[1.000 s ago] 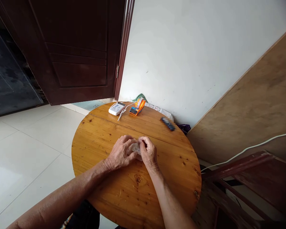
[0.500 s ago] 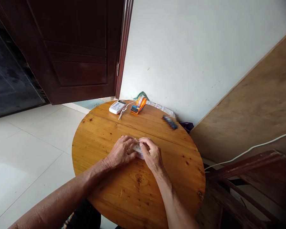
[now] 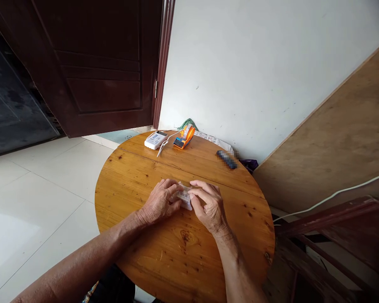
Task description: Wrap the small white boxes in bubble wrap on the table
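A small package wrapped in clear plastic, with a pale printed face, lies on the round wooden table. My left hand is closed around its left side, thumb at the near edge and fingers over the top. At the package's right end is my right hand, its fingers bent but apart. The right index fingertip is at the package's edge; whether it touches cannot be made out. Nothing shows between the fingers and thumb of the right hand.
Toward the back of the table are a white device with a white cable, an orange tape dispenser and a blurred dark object. A white wall and a dark red door stand behind.
My right hand has moved slightly right, away from the package, and its fingers have spread apart. More of the package's right end shows. My left hand stays in place.
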`<state>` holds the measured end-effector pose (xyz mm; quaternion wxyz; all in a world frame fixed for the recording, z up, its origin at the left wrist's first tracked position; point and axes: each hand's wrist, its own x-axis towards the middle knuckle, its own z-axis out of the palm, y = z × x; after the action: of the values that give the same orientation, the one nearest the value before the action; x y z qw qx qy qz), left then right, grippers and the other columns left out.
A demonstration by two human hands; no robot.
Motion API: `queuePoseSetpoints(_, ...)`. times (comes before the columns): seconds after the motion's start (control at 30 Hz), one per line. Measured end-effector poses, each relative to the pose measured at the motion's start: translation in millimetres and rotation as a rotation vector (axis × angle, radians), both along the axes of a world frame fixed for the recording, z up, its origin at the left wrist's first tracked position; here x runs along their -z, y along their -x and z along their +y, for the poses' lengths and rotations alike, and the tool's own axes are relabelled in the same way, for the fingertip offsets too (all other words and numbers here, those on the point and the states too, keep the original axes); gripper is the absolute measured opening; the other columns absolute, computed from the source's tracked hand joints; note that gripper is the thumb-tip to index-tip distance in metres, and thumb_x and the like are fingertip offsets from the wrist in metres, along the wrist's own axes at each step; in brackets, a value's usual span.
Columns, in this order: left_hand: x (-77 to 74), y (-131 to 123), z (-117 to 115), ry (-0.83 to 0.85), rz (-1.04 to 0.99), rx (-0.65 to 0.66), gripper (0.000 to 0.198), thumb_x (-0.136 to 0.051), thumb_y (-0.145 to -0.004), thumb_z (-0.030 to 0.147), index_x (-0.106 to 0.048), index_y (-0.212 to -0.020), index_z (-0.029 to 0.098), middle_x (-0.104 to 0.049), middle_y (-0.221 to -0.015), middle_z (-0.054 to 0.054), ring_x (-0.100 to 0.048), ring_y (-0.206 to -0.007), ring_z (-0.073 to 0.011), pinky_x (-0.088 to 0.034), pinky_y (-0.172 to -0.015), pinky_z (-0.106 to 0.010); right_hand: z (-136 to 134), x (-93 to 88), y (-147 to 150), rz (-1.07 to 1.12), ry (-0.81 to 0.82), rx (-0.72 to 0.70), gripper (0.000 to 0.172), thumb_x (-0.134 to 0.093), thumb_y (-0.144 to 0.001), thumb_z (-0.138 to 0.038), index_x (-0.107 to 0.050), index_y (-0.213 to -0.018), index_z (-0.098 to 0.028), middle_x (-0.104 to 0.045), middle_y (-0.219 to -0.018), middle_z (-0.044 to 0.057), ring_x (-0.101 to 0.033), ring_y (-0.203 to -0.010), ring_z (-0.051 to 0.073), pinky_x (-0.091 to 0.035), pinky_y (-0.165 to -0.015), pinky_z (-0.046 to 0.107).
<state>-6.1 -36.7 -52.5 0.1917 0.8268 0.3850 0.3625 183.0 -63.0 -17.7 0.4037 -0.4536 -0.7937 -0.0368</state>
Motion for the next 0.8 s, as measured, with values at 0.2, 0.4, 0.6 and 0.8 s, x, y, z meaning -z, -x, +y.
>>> queuePoseSetpoints(0.2,-0.7,-1,-1,0.000,-0.010,-0.003,0.038,-0.064,-0.075,0.016,-0.066,-0.113,0.020,-0.062,-0.116,-0.009,-0.058,-0.102,-0.0249,-0.049,-0.090,-0.041,0,2.1,1,-0.027,0.006,-0.021,0.020,-0.053,-0.084,-0.012,-0.070,-0.087,-0.022,-0.069,-0.112,0.008,-0.065,-0.097,0.023,-0.047,-0.086,0.039)
queuePoseSetpoints(0.4,-0.3,-3,-1,0.002,-0.007,-0.040,0.035,-0.067,-0.077,0.021,-0.068,-0.112,0.022,-0.064,-0.112,-0.008,-0.059,-0.100,-0.0241,-0.049,-0.091,-0.040,-7,-4.5,10,-0.194,0.020,-0.013,0.019,-0.053,-0.080,-0.010,-0.068,-0.084,-0.021,-0.069,-0.113,0.009,-0.061,-0.096,0.025,-0.043,-0.085,0.042)
queuePoseSetpoints(0.6,1.2,-4,-1,-0.007,-0.026,-0.054,0.032,-0.066,-0.081,0.024,-0.068,-0.113,0.022,-0.065,-0.113,-0.008,-0.060,-0.102,-0.0235,-0.050,-0.092,-0.039,-8,-3.5,17,-0.177,0.007,-0.013,0.015,-0.053,-0.084,-0.012,-0.064,-0.081,-0.021,-0.069,-0.110,0.009,-0.061,-0.093,0.024,-0.042,-0.084,0.040)
queuePoseSetpoints(0.8,2.3,-5,-1,-0.021,-0.035,-0.053,0.033,-0.066,-0.081,0.024,-0.068,-0.114,0.022,-0.064,-0.112,-0.009,-0.060,-0.102,-0.0235,-0.050,-0.091,-0.039,-7,2.3,21,-0.105,-0.003,-0.023,0.016,-0.052,-0.086,-0.012,-0.062,-0.079,-0.022,-0.069,-0.107,0.008,-0.062,-0.095,0.024,-0.043,-0.084,0.040)
